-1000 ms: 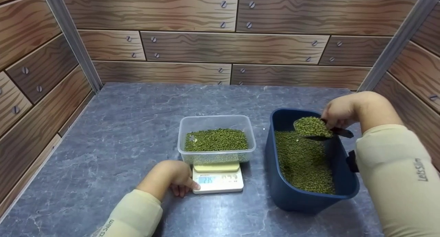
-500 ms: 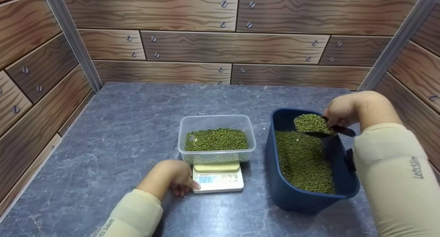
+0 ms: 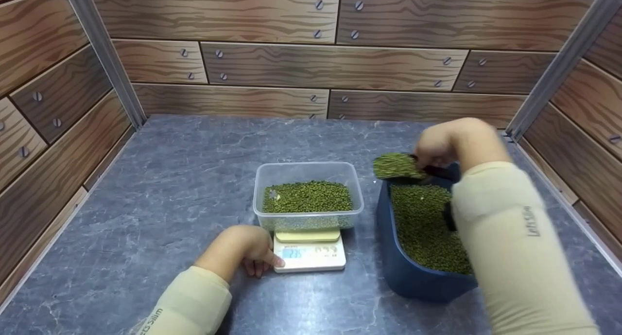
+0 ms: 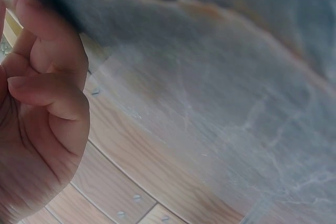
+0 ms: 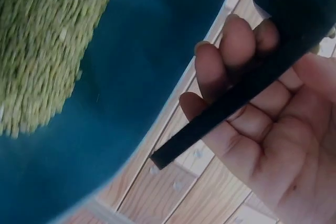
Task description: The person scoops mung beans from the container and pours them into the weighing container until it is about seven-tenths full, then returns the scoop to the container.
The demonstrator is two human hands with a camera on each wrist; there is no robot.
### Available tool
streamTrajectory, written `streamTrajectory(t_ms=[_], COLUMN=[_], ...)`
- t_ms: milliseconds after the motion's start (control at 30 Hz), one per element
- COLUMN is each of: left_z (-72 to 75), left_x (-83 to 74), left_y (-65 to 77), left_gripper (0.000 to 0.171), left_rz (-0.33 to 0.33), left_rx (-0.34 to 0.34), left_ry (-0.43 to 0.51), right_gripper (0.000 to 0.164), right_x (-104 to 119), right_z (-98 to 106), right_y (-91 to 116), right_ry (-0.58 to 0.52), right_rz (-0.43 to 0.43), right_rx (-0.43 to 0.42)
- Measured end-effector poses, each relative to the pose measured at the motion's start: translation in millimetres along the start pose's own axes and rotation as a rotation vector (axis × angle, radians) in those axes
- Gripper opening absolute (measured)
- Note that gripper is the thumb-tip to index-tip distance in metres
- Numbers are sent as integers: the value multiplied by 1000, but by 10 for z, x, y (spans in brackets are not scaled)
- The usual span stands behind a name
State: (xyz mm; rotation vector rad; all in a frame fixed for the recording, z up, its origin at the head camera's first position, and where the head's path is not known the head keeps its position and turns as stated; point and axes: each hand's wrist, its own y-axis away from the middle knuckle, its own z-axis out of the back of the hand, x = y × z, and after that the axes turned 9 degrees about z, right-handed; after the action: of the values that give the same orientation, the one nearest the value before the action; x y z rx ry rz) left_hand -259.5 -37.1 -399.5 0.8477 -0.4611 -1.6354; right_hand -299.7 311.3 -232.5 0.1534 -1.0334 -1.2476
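My right hand (image 3: 440, 143) grips the black handle (image 5: 210, 119) of a scoop heaped with green mung beans (image 3: 396, 166). The scoop is over the back left rim of a deep blue bin (image 3: 413, 276) of mung beans, partly hidden by my right forearm. To its left, a clear plastic container (image 3: 308, 221) holding mung beans sits on a white kitchen scale (image 3: 311, 262), whose lit display seems to read 235. My left hand (image 3: 248, 247) rests beside the scale, one digit touching its front left corner; the left wrist view shows relaxed, bent fingers (image 4: 58, 93).
All this stands on a grey marbled table (image 3: 184, 165). Wood-patterned panels (image 3: 272, 65) enclose the back and both sides, with grey metal posts (image 3: 102, 53) at the corners. One small pale speck lies between the container and the bin.
My right hand has carried the full scoop leftward, from above the bin's inside to its left rim, blurring as it moves. My left hand, the scale and the container stay put.
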Motion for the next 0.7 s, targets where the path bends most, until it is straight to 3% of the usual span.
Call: streamTrajectory(t_ms=[233, 433, 700], left_z=[5, 11, 8], left_x=[-5, -9, 10], left_y=[-3, -18, -37], left_gripper=[40, 41, 41], left_rz=[-1, -4, 13], left_rx=[-8, 2, 29], left_ry=[-13, -13, -1], right_gripper=[15, 13, 21], right_x=[322, 540, 848], right_z=[-162, -275, -427], right_y=[-269, -421, -576], right_ry=[166, 207, 539], right_rz=[38, 13, 120], right_rx=[-60, -121, -191])
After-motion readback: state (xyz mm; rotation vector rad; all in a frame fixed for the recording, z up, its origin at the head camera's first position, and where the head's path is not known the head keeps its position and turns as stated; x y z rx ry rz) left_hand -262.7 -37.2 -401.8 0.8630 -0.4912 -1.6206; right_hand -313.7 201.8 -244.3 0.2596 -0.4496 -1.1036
